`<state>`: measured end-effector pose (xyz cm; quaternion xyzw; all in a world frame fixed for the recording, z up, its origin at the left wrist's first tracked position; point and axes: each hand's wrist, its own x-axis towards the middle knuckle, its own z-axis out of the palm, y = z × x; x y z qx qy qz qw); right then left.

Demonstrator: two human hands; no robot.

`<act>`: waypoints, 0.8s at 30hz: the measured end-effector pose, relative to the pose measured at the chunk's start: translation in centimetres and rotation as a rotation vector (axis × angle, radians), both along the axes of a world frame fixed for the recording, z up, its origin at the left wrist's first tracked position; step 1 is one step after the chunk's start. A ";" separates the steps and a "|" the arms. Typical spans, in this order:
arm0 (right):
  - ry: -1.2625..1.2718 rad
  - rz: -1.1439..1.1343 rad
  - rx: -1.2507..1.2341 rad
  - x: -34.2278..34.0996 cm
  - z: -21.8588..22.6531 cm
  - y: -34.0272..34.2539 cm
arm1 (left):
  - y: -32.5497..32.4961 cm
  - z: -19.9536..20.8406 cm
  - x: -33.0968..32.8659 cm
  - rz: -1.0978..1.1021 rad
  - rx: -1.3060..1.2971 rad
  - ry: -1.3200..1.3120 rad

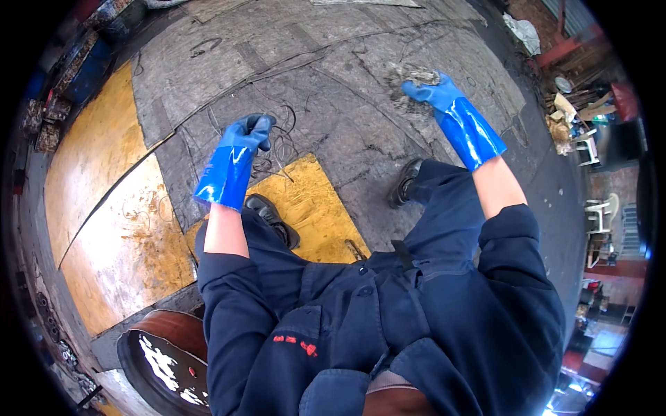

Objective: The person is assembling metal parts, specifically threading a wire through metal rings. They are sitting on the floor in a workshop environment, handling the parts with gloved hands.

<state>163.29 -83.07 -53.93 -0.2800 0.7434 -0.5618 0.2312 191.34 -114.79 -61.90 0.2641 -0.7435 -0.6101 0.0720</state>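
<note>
Both of my hands wear long blue rubber gloves. My left hand point(251, 132) is closed, its fingers curled in above the floor left of the middle. Thin dark wire loops point(283, 147) show just beside and below it; whether the fingers grip a strand is hidden. Up and to the right, my right hand point(431, 91) is closed around a grey, frayed fibrous clump point(415, 73). Part of the clump sticks out above the glove, and more grey fibres show below the fingers.
Worn grey sheets point(319, 97) with raised seams cover the floor, beside yellow panels point(114, 249). A brown drum point(173, 326) holding dark liquid stands at lower left. Between my boots lies a yellow piece point(316, 201). White chairs point(600, 213) and clutter line the right side.
</note>
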 end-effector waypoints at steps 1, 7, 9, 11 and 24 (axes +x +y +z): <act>0.001 0.002 0.000 0.6 0.5 -1.0 | 0.1 -0.2 -0.2 0.023 0.024 0.010; -0.142 0.153 -0.089 5.8 6.6 -4.1 | 0.7 -0.8 -1.5 0.100 0.083 -0.091; -0.084 0.243 -0.169 6.8 7.3 -5.6 | 0.6 -0.7 -1.6 0.122 0.110 -0.080; 0.079 0.334 -0.138 6.9 9.1 -7.3 | 0.6 -1.6 -2.2 0.125 0.122 -0.027; 0.272 0.627 -0.160 9.9 14.9 -17.8 | 0.8 -4.8 -3.8 0.083 0.268 0.026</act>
